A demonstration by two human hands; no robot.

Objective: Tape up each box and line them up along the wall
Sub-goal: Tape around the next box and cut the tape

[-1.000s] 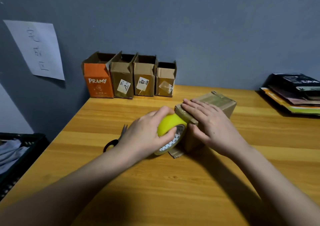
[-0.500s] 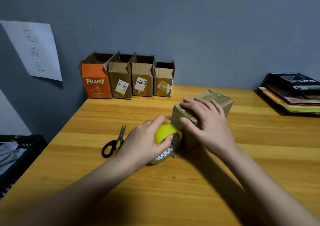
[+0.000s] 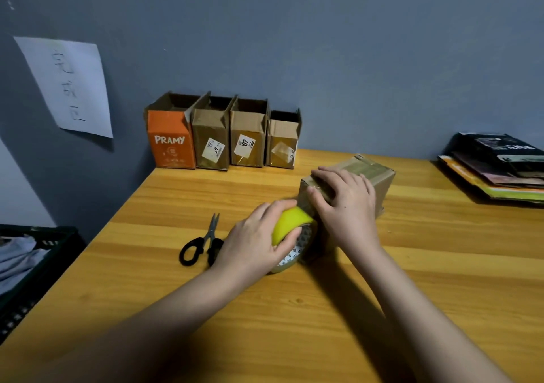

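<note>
Cardboard box [image 3: 365, 173] sits mid-desk [image 3: 441, 279], right hand [image 3: 344, 206] pressing flat over its near top edge while left hand [image 3: 256, 244] grips the yellow tape roll [image 3: 290, 226] against its front face.

1 head-worn camera looks forward and down across the table [image 3: 412, 279], near the hands, toward the wall [image 3: 323, 44].

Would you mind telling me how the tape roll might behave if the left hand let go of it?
The tape roll is round and stands on edge on the table, so it would probably roll or topple. The left hand wraps it easily, suggesting it is light. It seems stiff, keeping its shape under the grip.
</note>
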